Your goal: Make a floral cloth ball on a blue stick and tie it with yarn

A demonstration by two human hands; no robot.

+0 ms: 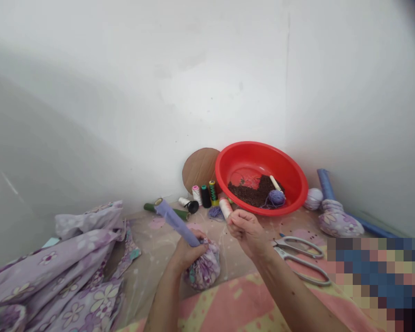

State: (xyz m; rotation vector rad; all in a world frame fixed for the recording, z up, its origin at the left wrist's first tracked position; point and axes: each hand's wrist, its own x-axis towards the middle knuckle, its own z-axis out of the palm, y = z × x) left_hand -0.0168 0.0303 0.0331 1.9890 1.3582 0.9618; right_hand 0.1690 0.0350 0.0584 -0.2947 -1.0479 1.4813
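The left hand (189, 252) is closed around a purple tube (175, 221), its lower end pushed into a bundle of flowered cloth (204, 267). The right hand (248, 233) is curled and seems to pinch a pale thread spool (225, 208) in its fingers, just before a red basin (263, 159). Scissors (299, 258) lie to the right.

My left: heaped floral cloth (55, 272)
Ahead: thread spools (205, 196) before a plastic basin (261, 177), a round board (198, 169) leaning behind both
In the basin: a yarn ball (275, 198) on loose granules (252, 193)
My right: scissors (299, 258)
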